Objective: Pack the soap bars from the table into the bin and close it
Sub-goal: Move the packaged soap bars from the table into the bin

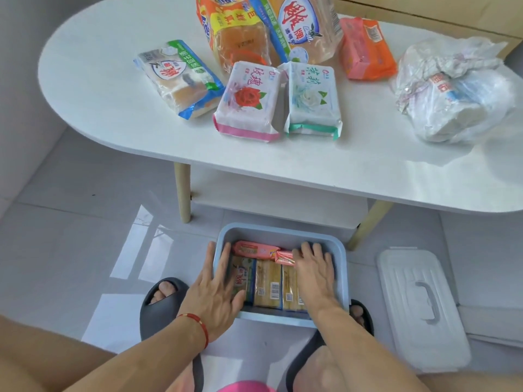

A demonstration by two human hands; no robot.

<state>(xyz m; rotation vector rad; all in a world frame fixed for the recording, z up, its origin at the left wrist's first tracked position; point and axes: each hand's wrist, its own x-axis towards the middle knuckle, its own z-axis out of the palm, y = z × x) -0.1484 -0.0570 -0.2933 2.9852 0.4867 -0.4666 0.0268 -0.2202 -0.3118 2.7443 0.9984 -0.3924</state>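
Observation:
A light blue bin (283,232) stands on the floor between my feet, without its lid. Several wrapped soap bars lie inside: yellow ones (267,282) side by side and pink ones (253,248) along the far wall. My left hand (215,290) rests flat over the bin's left wall, fingers spread on the leftmost bar. My right hand (314,271) lies flat on the bars at the right, fingertips touching a pink pack (284,257). On the white table (113,108) lie more soap packs: a rose one (249,101), a jasmine one (312,99), a blue-green one (177,77), an orange one (365,48).
The bin's white lid (421,312) lies on the floor to the right. Two large soap multipacks (237,32) stand at the table's back. A crumpled plastic bag (452,89) sits on the table's right end. Table legs (182,190) and a lower shelf stand behind the bin.

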